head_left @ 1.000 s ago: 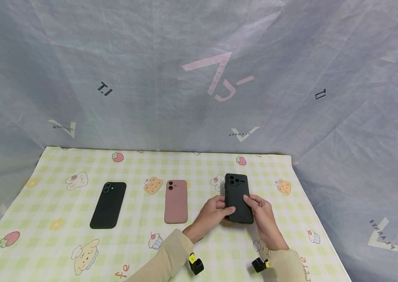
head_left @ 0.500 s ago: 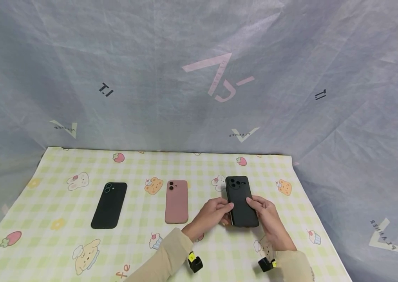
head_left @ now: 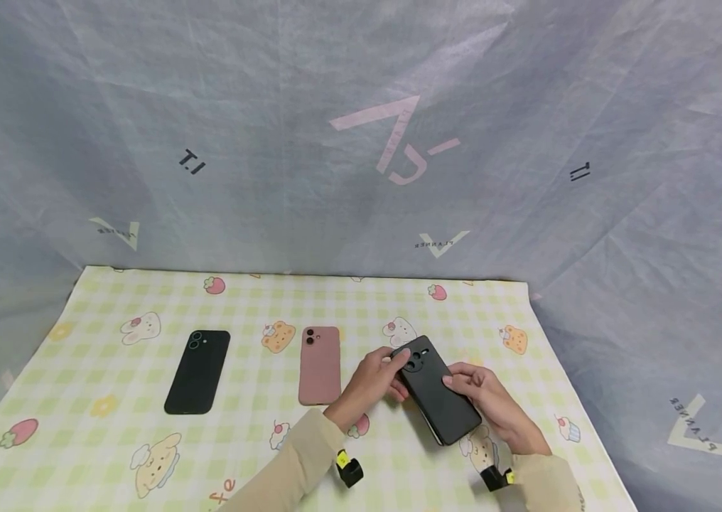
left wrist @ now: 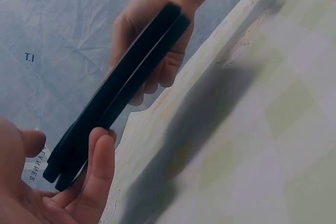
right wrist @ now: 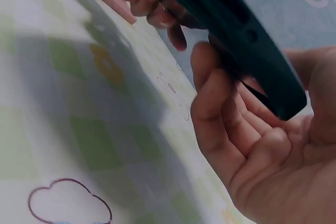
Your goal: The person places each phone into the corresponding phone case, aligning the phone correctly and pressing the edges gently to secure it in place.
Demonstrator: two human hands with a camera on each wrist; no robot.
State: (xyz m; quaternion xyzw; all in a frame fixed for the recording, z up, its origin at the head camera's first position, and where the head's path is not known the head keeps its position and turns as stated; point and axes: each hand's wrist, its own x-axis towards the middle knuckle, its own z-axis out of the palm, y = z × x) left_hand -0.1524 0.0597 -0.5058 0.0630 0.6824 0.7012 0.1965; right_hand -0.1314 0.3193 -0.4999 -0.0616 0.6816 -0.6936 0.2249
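A black phone case point(head_left: 443, 400) with a round camera area at its upper left end is held tilted between both hands above the tablecloth. My left hand point(head_left: 369, 382) grips the camera end, thumb on top and fingers beneath. My right hand point(head_left: 494, 400) pinches the right edge, thumb on the back. In the left wrist view the dark case point(left wrist: 123, 85) shows as two thin slabs with a narrow gap; what the lower one is I cannot tell. Slots show along its edge point(right wrist: 247, 27) in the right wrist view.
A pink phone point(head_left: 320, 366) lies back up left of my left hand. Farther left lies a dark phone point(head_left: 197, 373) with two ringed lenses. Both rest on the green checked tablecloth point(head_left: 246, 427). A grey-blue curtain point(head_left: 284, 178) hangs behind the table.
The black case has turned, its camera end swinging left and its lower end moving right and nearer. My left hand has shifted up to the camera end; my right hand has moved slightly right and nearer.
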